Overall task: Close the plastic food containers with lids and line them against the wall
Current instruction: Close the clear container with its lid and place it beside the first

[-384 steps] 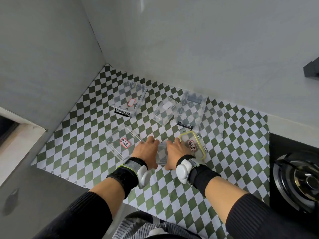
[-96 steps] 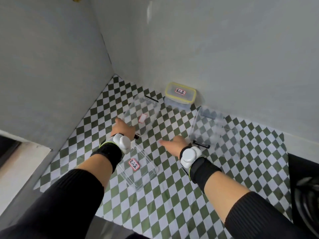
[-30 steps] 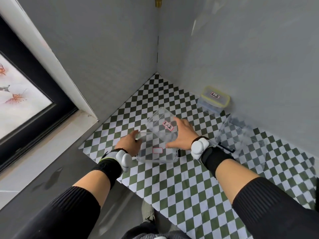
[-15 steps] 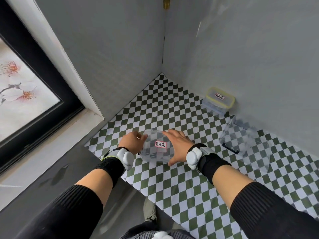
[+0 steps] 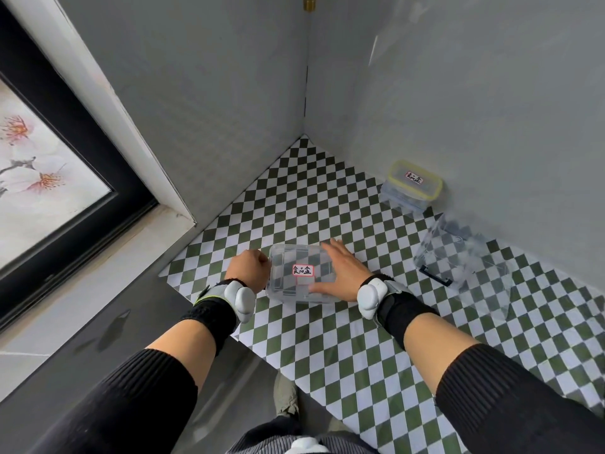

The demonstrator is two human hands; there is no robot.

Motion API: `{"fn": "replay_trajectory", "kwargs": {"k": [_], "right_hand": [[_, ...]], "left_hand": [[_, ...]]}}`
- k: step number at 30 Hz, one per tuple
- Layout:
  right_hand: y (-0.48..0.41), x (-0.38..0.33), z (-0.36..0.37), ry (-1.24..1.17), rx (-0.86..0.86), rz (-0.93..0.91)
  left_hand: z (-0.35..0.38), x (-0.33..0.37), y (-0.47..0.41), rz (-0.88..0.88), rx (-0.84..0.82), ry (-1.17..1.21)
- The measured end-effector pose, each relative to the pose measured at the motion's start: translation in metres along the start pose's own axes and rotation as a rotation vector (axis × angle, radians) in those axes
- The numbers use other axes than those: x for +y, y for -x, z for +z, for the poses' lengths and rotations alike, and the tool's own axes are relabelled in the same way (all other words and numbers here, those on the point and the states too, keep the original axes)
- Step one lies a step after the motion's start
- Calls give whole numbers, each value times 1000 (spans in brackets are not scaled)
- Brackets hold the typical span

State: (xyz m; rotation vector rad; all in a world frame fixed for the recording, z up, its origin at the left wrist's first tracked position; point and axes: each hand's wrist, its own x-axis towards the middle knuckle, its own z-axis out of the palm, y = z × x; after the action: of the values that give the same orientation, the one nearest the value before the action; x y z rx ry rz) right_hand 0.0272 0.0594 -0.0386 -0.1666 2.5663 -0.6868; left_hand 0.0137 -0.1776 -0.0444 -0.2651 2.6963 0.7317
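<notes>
A clear plastic container (image 5: 294, 283) with its clear lid and a red-edged label sits on the checkered counter near the front edge. My left hand (image 5: 250, 268) is curled against the container's left end. My right hand (image 5: 340, 271) lies flat with spread fingers on the right part of its lid. A closed container with a yellow-rimmed lid (image 5: 413, 185) stands against the back wall. A larger clear container with a black clip (image 5: 465, 260) sits at the right, a little off the wall; whether it has a lid on I cannot tell.
The checkered mat (image 5: 327, 198) runs into the corner of two grey walls. A dark-framed window (image 5: 49, 165) and its grey sill lie to the left. The counter's front edge drops off just below my wrists.
The lid came down onto the clear container. Since half a second ago my right hand has slid to the lid's right part; my left hand stays at the left end.
</notes>
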Motion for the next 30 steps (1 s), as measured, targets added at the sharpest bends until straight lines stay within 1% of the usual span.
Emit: {"fn": "replay_trajectory", "kwargs": {"k": [2, 3, 5, 7, 9, 12, 20, 26, 28, 30], "right_hand": [[1, 2, 3, -48, 83, 95], [2, 3, 4, -59, 111, 147], [3, 8, 8, -108, 110, 241], [5, 10, 12, -170, 75, 292], [4, 12, 15, -179, 64, 287], [2, 11, 14, -182, 91, 277], [-2, 7, 12, -137, 102, 271], [0, 4, 15, -110, 121, 262], [4, 7, 14, -95, 116, 271], [9, 16, 8, -65, 144, 312]], "left_hand": [[0, 0, 1, -26, 16, 8], [1, 0, 0, -51, -1, 19], [3, 0, 1, -104, -81, 47], [7, 1, 3, -122, -131, 65], [11, 1, 1, -124, -130, 78], [9, 1, 0, -137, -112, 85], [7, 9, 0, -102, -87, 57], [4, 17, 2, -133, -44, 13], [6, 26, 3, -99, 15, -57], [10, 42, 4, -3, 76, -139]]}}
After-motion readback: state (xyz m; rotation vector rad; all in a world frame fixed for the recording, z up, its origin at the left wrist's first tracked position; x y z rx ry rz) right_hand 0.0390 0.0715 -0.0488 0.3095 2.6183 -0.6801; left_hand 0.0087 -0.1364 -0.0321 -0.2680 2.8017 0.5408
